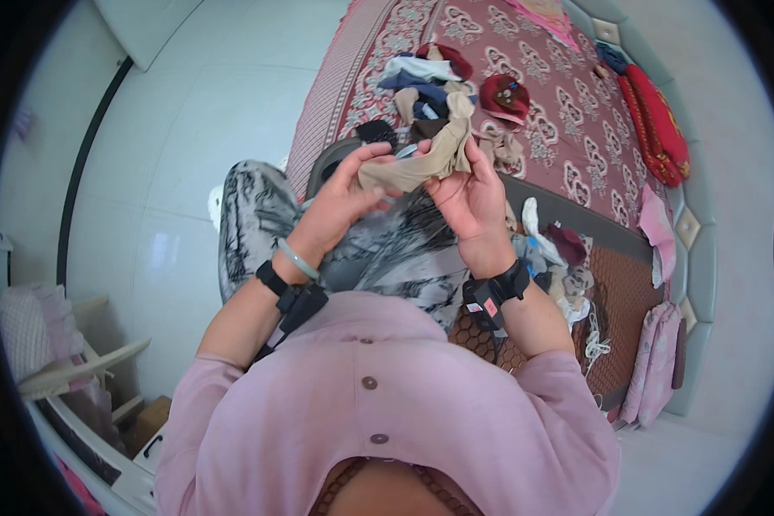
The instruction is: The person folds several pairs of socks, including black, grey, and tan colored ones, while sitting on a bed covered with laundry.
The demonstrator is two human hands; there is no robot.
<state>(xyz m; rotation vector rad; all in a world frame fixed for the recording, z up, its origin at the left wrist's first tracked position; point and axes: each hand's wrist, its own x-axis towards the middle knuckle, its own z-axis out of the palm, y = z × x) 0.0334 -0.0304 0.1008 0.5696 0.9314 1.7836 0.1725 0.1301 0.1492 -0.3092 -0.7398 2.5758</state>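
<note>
A beige sock (417, 169) is stretched between my two hands, above my lap. My left hand (340, 202) has its fingers curved round the sock's left end, and its lower fingers are a little blurred. Thumb and fingers of my right hand (473, 205) grip the sock toward its other end, which rises up and bends over above that hand. Just beyond lies a pile of dark blue (434, 93), white (421, 67) and beige cloth pieces that look like socks. Closer to my left fingertips is a black piece (376, 132).
A rolled dark red cloth item (505, 99) sits on the patterned red bedspread (576, 129). By my right forearm is a heap of mixed socks (546, 249) on a brown mat (619, 292). Red folded bedding (654, 125) rests against the padded headboard. At left is pale tiled floor (181, 155).
</note>
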